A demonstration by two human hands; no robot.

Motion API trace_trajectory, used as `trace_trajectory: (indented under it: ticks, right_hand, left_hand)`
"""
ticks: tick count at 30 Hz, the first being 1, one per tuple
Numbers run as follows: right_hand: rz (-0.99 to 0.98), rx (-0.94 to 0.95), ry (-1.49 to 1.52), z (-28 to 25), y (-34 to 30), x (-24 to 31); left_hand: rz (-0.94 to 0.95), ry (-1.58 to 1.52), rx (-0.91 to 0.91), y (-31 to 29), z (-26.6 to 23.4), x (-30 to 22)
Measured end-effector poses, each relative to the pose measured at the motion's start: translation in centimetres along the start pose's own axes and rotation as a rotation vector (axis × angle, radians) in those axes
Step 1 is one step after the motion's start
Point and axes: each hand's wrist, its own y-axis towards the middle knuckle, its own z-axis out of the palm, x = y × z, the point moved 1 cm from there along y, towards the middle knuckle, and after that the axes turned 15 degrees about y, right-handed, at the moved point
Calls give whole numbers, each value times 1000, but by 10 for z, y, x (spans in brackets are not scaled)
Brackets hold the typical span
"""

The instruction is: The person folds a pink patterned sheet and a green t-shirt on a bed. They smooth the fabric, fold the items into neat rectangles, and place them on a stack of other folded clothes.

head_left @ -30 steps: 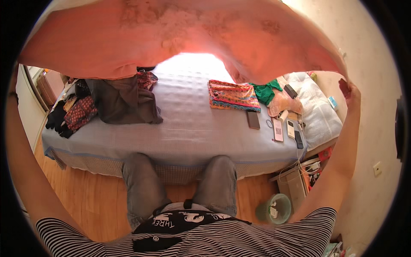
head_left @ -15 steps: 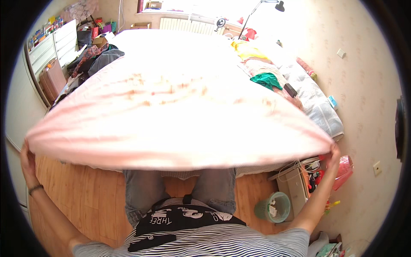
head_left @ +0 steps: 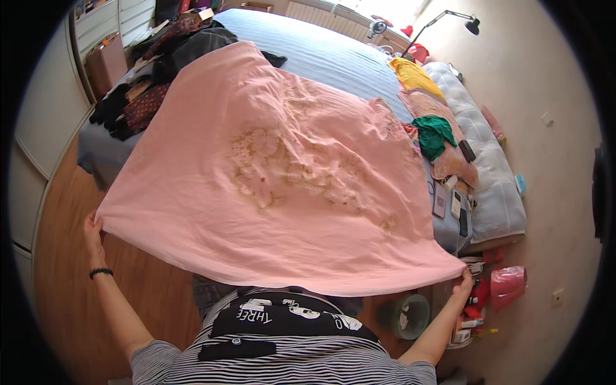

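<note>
A large pink bed sheet (head_left: 192,160) with a pale flower print in its middle is stretched between my hands, its near edge sagging toward my shirt. At its near left corner my left hand (head_left: 94,232) is closed on the fabric, fingers pinching the edge. My right hand (head_left: 462,282) grips the near right corner, lower and closer to the bedside clutter. Beyond, the sheet lies wrinkled over the bed (head_left: 308,45), which has a blue striped cover. Its far edge falls short of the bed's far end, with one corner peaking at the upper left.
Dark clothes (head_left: 192,54) are heaped on the bed's left side. A green cloth (head_left: 433,136), a yellow cloth (head_left: 414,76) and phones (head_left: 439,199) lie along the right. A bin (head_left: 410,316) stands on the floor by a red bag (head_left: 508,287). A black lamp (head_left: 473,25) is at the back.
The sheet has come down from a billowed spread covering the whole bed, and its far edge has drawn nearer, baring the blue cover. Both hands are lower and closer together, still holding the corners.
</note>
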Motion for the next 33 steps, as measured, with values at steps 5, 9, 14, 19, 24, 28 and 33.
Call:
trace_trajectory:
  ticks: [5, 9, 14, 19, 24, 28, 33]
  right_hand:
    - [-340, 211, -171, 255, 19, 8]
    - [-614, 571, -708, 533, -128, -81]
    - [-1331, 1499, -1531, 674, -372, -336]
    - [-761, 1960, -960, 624, -411, -410]
    - [-170, 1749, -486, 599, -408, -408]
    - [-141, 1773, -476, 597, -408, -409]
    - [273, 1778, -342, 586, -392, -411]
  left_hand:
    - [207, -24, 259, -40, 44, -101]
    - [223, 86, 442, -83, 97, -168]
    - [170, -175, 732, -105, 139, -178]
    - [-110, -188, 749, -88, 130, -120]
    - [-183, -126, 744, -96, 127, -118]
    - [-165, -5, 719, -95, 128, -121]
    - [-139, -37, 746, -92, 123, -122]
